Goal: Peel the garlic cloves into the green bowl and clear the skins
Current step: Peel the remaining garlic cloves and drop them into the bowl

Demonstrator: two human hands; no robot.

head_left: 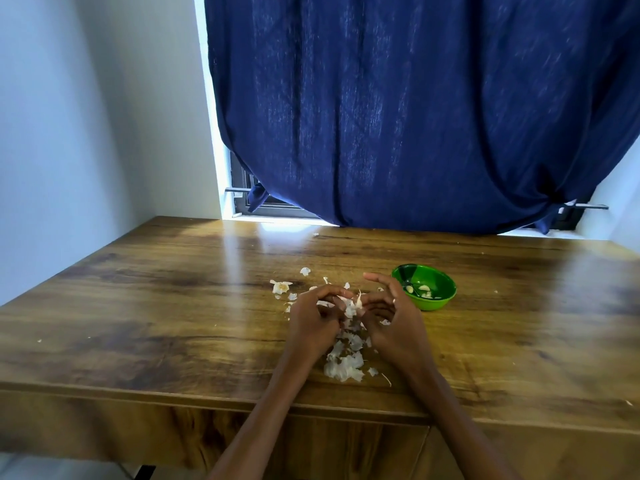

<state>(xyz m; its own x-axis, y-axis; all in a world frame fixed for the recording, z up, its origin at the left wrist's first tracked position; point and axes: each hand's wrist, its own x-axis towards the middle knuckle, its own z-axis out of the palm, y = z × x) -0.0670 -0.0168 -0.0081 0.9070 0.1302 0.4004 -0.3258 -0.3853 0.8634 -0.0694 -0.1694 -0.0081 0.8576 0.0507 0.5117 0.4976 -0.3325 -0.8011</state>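
Both my hands meet over the middle of the wooden table [173,306]. My left hand [313,322] and my right hand [391,320] pinch the same garlic clove [353,306], whose white skin sticks out between the fingertips. A pile of white garlic skins [344,365] lies on the table under and in front of my hands. More skin scraps [281,287] lie scattered to the far left of my hands. The green bowl [440,299] stands just right of my right hand and holds a few peeled cloves [420,291].
A dark blue curtain [415,116] hangs over the window behind the table's far edge. A white wall closes off the left side. The table's near edge [207,396] runs below my wrists. Tiny skin flecks dot the tabletop.
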